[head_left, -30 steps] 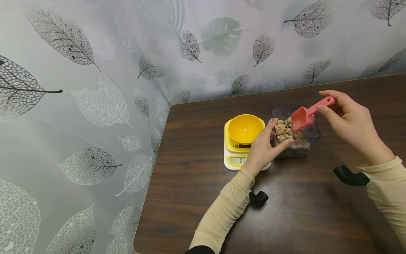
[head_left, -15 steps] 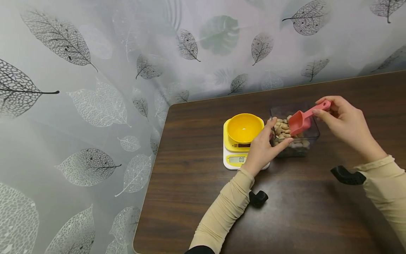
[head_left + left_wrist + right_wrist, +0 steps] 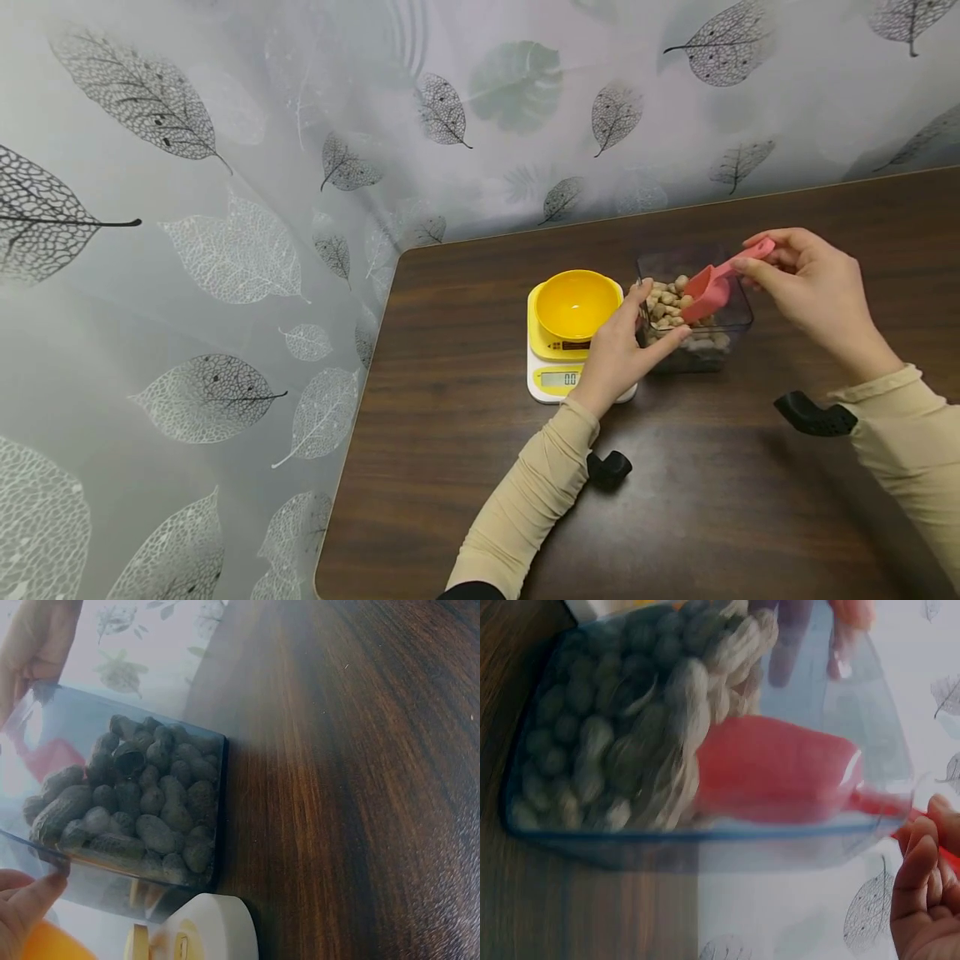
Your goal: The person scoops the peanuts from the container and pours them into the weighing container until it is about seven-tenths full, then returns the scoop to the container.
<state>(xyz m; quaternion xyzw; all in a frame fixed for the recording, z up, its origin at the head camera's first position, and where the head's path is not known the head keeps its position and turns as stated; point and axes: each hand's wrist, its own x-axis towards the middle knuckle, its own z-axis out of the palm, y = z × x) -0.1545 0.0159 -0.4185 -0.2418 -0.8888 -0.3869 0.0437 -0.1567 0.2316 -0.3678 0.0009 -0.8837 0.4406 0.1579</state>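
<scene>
My left hand [image 3: 621, 354] holds the near left corner of a clear plastic container [image 3: 738, 323], its thumb along the front and its fingers at the left rim. Unshelled peanuts [image 3: 663, 307] fill the lower part of this container, and through its wall the left wrist view shows the peanuts [image 3: 154, 799] piled up. With thumb and fingers my right hand [image 3: 813, 287] pinches the handle of a pink scoop [image 3: 708, 298]. The tilted scoop's bowl is down among the peanuts; in the right wrist view the pink scoop [image 3: 780, 772] lies against them, its front edge hidden.
Left of the container stands a yellow and white kitchen scale [image 3: 537, 354] bearing a yellow bowl [image 3: 576, 307]. Its display reads 0.0. Behind the brown wooden table [image 3: 442, 358] rises a wall [image 3: 510, 192] with a leaf pattern.
My right hand has moved left and slightly down, and the scoop has sunk deeper among the peanuts. The scale's display went from about 0.9 to 0.0. My left hand has stayed on the container.
</scene>
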